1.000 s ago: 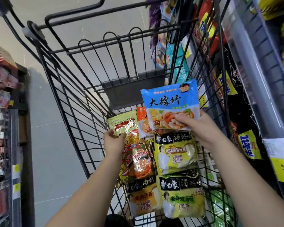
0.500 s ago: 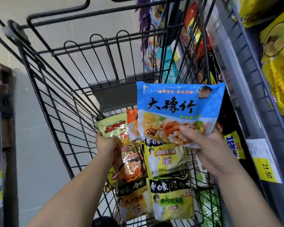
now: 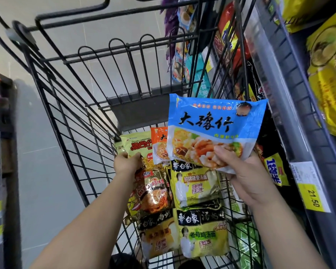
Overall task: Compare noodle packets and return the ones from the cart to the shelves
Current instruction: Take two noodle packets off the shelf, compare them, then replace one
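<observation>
The right hand [image 3: 248,177] holds a blue packet [image 3: 215,123] in the air above the cart [image 3: 66,117], a little toward 1 o'clock from the middle of the view. Its thumb [image 3: 224,152] lies across the food picture on the front of the packet, near the lower edge. The other fingers are behind the packet, so this hand is clamped on it. The packet faces the camera and is almost upright.

The left hand [image 3: 127,164] is lower, inside the cart, at 9 o'clock of the right hand and well apart from it. Its fingers are curled on the lower part of a green packet [image 3: 133,144], which lies at the far end of the cart. Just beside the green packet, at 3 o'clock, lies an orange packet [image 3: 159,146]. The blue packet covers the right side of the orange one.

Toward 6 o'clock from the left hand, more packets lie flat in the cart. A gold packet [image 3: 153,193] lies under the left wrist, and I cannot tell if they touch. Around it are yellow packets [image 3: 197,185] with black tops.

At 3 o'clock of the cart stands the shelf [image 3: 291,105], full of noodle packs and close to the cart wall. A yellow price tag [image 3: 312,195] on its rail reads 21.50. The grey floor [image 3: 47,152] shows at 9 o'clock of the cart
</observation>
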### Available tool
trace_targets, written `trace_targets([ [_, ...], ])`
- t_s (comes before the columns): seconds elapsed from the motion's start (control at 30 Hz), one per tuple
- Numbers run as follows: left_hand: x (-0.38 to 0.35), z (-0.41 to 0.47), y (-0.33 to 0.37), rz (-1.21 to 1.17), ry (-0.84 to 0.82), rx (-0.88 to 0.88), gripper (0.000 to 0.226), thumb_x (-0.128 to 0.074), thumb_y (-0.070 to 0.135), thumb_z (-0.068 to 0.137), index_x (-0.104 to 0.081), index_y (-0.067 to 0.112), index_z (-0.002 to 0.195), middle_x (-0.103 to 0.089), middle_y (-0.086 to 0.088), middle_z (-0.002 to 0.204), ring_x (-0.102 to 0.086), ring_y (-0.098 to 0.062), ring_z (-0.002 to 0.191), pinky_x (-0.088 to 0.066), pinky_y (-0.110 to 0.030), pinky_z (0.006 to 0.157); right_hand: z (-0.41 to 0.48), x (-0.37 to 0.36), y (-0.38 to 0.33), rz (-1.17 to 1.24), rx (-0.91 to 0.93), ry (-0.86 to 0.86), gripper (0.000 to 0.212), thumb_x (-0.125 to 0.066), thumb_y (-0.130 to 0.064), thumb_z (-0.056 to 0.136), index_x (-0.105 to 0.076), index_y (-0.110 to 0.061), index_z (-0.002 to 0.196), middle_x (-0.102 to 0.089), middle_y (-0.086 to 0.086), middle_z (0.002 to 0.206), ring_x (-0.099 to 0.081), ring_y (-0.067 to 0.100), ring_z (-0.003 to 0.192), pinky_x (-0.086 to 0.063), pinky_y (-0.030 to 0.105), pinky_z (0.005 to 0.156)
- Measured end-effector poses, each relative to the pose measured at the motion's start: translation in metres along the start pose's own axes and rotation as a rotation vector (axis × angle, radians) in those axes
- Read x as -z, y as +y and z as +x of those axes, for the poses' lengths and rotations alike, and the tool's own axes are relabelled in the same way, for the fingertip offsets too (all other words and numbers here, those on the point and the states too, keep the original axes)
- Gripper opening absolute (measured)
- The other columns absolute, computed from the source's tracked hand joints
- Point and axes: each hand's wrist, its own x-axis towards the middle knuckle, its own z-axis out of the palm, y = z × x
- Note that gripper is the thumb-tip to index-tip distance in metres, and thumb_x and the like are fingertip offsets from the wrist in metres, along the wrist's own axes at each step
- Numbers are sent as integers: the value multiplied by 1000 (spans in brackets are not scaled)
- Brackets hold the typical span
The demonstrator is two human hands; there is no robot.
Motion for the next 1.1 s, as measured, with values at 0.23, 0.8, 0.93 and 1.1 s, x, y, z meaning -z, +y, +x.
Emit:
trace_targets([
  [0.23,14,-24,22,-41,-3,-77,29,-76,19,94,-56,18,115,-73,-10,113,-74,-33,100,-61,-53,93,0,-3,-2,-35,-16,5,40,-71,-9,79,-70,-18,118,-77,9,116,-75,24,105,-60,29,81],
  [0.8,120,-162,94,-85,-132,-524,23,-75,34,91,-60,35,110,-77,3,110,-78,-18,95,-65,-49,83,-42,-40,-67,-33,111,-113,54,-96,-42,51,-73,-19,95,-78,-4,86,-75,9,80,-60,25,78],
  [0.93,156,-197,127,-164,-207,-629,34,-77,40,87,-63,30,116,-79,2,110,-78,-22,98,-63,-55,87,-65,-52,-92,-67,182,-121,71,-98,-52,50,-69,-14,102,-76,-1,87,-74,18,86,-60,40,88],
  [1.1,207,-242,158,-237,-244,-766,46,-79,42,84,-62,27,125,-79,1,115,-78,-24,102,-62,-58,88,-103,-64,-122,-94,260,-117,57,-96,-57,49,-74,-25,90,-73,-4,80,-72,11,78,-60,33,82],
])
